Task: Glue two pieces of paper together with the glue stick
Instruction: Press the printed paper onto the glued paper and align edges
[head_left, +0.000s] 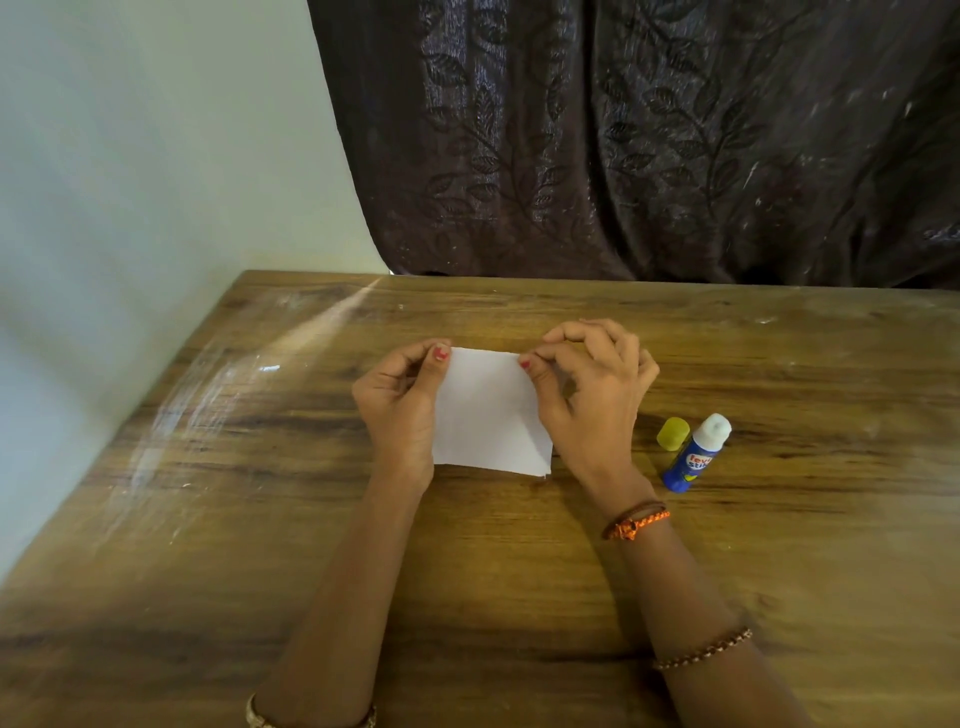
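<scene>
A white paper (488, 410) is held over the middle of the wooden table (260, 519). My left hand (400, 400) pinches its far left corner between thumb and fingers. My right hand (592, 384) pinches the far right corner. At the near right corner a second edge peeks out, so two sheets seem stacked. The blue glue stick (696, 454) lies uncapped on the table to the right of my right hand, its white glue tip pointing away. Its yellow cap (673, 433) lies just to its left.
A dark leaf-patterned curtain (649, 140) hangs behind the table's far edge. A pale wall (130, 156) runs along the table's left side. White smears mark the left part of the tabletop.
</scene>
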